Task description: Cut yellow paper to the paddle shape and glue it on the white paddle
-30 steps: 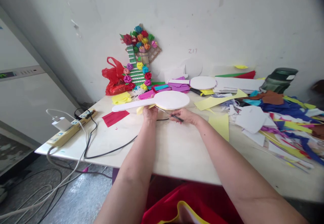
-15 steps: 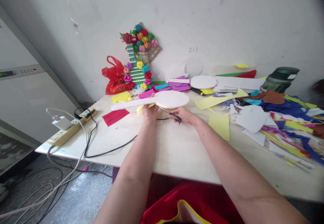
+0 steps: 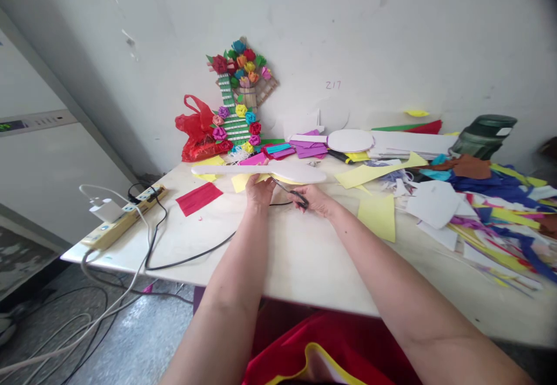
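Observation:
A white paddle-shaped cutout (image 3: 300,171) with a long handle is held up by my left hand (image 3: 260,191), its handle pointing left and its face tipped nearly edge-on to me. Yellow paper (image 3: 239,182) shows beneath the cutout by my left fingers. My right hand (image 3: 314,198) is closed around the dark handles of a pair of scissors (image 3: 301,200). Their blades point left and up, reaching the underside of the cutout beside my left fingertips. The exact spot where the blades meet the paper is hidden.
A second white paddle (image 3: 350,140) lies at the back. Paper scraps (image 3: 500,199) and a dark green bottle (image 3: 483,137) are at right. Yellow paper (image 3: 378,215) and red paper (image 3: 199,199) lie flat. A power strip (image 3: 124,221) with cables sits left, near a paper-flower guitar (image 3: 237,124).
The white cutout has tilted from showing its broad face to nearly edge-on. The scissors and my right hand have shifted slightly up and left.

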Tool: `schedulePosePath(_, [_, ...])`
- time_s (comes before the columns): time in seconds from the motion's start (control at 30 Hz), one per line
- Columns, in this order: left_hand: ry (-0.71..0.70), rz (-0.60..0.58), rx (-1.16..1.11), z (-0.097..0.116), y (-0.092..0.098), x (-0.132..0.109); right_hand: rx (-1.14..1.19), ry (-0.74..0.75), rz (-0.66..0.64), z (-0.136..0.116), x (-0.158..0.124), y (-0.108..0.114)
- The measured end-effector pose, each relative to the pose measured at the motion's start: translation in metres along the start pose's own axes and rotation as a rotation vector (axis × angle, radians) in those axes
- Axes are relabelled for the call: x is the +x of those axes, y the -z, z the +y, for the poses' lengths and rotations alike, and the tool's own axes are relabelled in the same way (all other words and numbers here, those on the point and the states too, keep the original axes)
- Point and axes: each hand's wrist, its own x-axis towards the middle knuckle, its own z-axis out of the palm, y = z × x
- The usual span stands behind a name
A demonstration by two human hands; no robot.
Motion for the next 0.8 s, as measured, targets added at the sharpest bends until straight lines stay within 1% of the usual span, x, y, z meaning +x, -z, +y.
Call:
schedulePosePath(0.1, [0.033,-0.042,0.012,0.0002,0.0023,0.0005,0.004,0.012,-0.005,0.0037,0.0023,0.0029])
schedulePosePath(0.23, [0.073,-0.137,-0.006,-0.0001,0.004,0.0008,0.025,0.01,-0.002,0.0063,0.0038,0.0068])
schedulePosePath(0.27, [0.077,-0.146,-0.005,-0.0003,0.004,0.0008,0.028,0.004,0.001,0.0064,0.0036,0.0073])
schedulePosePath(0.43, [0.068,-0.066,0.056,-0.0024,0.0028,0.0013,0.034,-0.018,-0.003,0.003,0.0003,0.0081])
schedulePosePath(0.67, [0.015,-0.1,0.069,-0.0064,0.0048,0.004,0.067,-0.024,-0.016,0.0009,-0.0015,0.0095])
schedulePosePath(0.8, [-0.005,-0.103,0.077,-0.0076,0.0076,0.0061,0.085,0.002,-0.015,0.0015,-0.0005,0.0087])
